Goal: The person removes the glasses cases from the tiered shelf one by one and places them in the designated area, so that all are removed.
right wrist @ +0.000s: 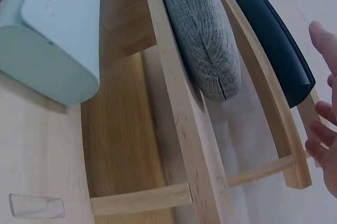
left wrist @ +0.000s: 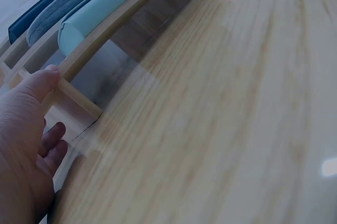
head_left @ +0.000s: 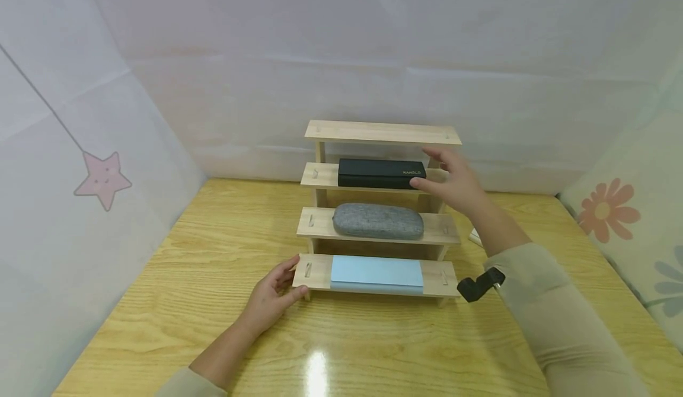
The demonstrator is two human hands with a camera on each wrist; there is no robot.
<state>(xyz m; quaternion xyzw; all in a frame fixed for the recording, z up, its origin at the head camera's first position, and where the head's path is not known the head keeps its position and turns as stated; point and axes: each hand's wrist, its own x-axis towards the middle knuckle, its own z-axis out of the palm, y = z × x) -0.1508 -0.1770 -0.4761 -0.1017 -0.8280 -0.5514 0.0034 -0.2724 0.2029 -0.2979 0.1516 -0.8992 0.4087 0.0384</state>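
Observation:
A four-step wooden rack (head_left: 381,131) stands on the table. Its second shelf from the top bears a black glasses case (head_left: 368,175) with lettering at one end. One step lower lies a grey fabric glasses case (head_left: 379,220), and a light blue case (head_left: 376,271) is on the lowest shelf. My left hand (head_left: 269,299) holds that lowest shelf by its left end, thumb at the front corner. At the black case's right end is my right hand (head_left: 453,183), thumb and fingers spread apart; the right wrist view shows a gap between the fingers and the case.
The wood-grain table (head_left: 224,231) reaches back to a pale cloth backdrop (head_left: 373,77). A small white item (head_left: 475,237) lies on the table right of the rack, partly hidden by the right forearm. A black camera mount (head_left: 480,284) sits at the right sleeve.

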